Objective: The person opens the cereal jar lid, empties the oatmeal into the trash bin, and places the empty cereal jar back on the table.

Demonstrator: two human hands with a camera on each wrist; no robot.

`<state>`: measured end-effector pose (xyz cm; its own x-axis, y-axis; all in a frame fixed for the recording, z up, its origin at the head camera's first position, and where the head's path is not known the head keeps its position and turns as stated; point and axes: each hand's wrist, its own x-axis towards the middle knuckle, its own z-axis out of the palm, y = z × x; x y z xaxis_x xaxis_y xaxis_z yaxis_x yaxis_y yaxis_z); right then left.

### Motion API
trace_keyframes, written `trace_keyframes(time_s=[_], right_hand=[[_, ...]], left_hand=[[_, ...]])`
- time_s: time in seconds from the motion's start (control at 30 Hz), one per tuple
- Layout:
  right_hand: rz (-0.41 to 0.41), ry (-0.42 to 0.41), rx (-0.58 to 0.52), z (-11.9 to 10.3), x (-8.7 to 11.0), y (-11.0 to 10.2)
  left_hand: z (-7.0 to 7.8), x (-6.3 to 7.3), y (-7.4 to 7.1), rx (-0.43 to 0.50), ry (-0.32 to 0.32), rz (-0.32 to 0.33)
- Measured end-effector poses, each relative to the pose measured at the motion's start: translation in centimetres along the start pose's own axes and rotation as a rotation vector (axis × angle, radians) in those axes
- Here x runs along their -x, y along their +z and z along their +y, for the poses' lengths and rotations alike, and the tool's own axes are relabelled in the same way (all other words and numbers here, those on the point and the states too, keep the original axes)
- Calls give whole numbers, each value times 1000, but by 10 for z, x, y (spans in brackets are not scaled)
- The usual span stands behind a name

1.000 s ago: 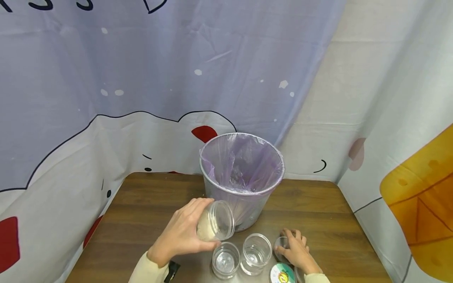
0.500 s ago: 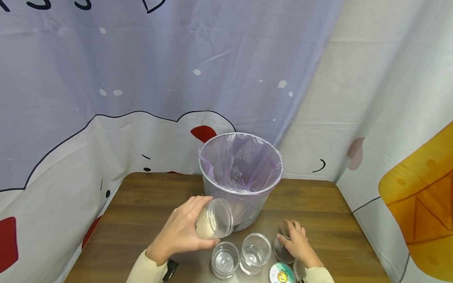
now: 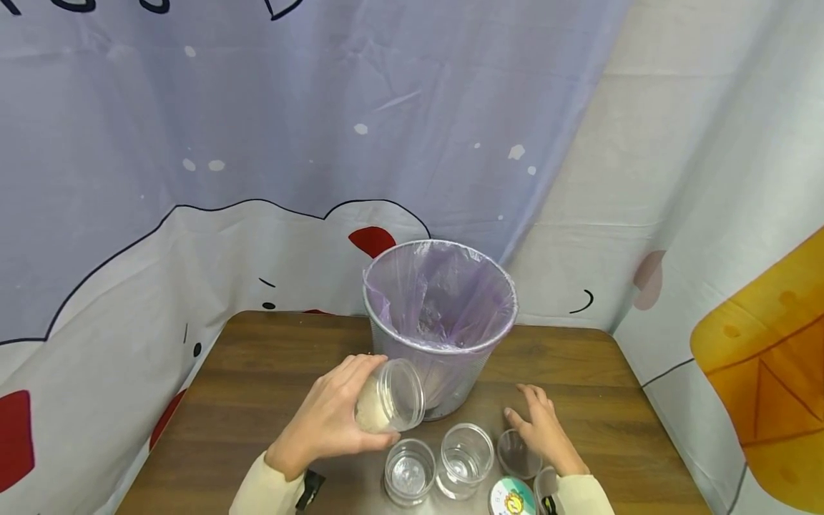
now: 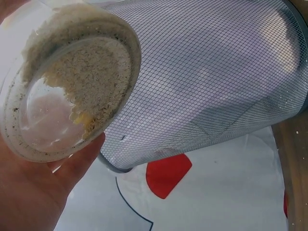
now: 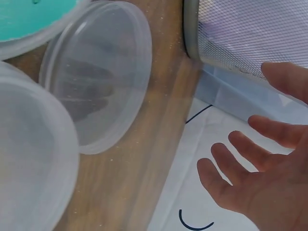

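My left hand (image 3: 328, 422) grips a clear plastic jar (image 3: 405, 395) around its side, tilted with the mouth toward the right, in front of the bin. Pale flaky stuff (image 4: 94, 72) lies inside, seen through the jar's base in the left wrist view, with a small yellow bit at its edge. Fingers spread and holding nothing, my right hand (image 3: 543, 429) hovers beside a clear round lid (image 3: 518, 461) that lies on the table. Two open clear jars (image 3: 410, 478) stand side by side between the hands.
A mesh bin (image 3: 460, 375) lined with a purple bag stands behind the jars. A lid with a green label (image 3: 513, 497) lies at the front, and another clear lid (image 3: 544, 486) is partly under the right wrist. Curtains surround the wooden table (image 3: 277, 379).
My right hand has let go of the clear lid and risen away from it, its fingers spreading. The left hand still holds the tilted jar in nearly the same place.
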<state>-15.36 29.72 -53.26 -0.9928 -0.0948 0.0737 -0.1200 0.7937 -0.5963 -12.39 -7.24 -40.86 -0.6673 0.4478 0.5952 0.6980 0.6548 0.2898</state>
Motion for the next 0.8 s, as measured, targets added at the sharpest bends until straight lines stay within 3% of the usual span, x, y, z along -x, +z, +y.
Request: trace_keyframes(time_s=[0.17,0.47,0.8], right_hand=[[8,8,-32,-5,-2,-6],[128,-80,-37,-7,-8,-10],[160,-88,-59,-17,-15,-21]], left_hand=[[-2,-2,0,-18,12,7],[-4,-3,1,-8,-22,-2],[-3,-5,0,-11,-21,15]])
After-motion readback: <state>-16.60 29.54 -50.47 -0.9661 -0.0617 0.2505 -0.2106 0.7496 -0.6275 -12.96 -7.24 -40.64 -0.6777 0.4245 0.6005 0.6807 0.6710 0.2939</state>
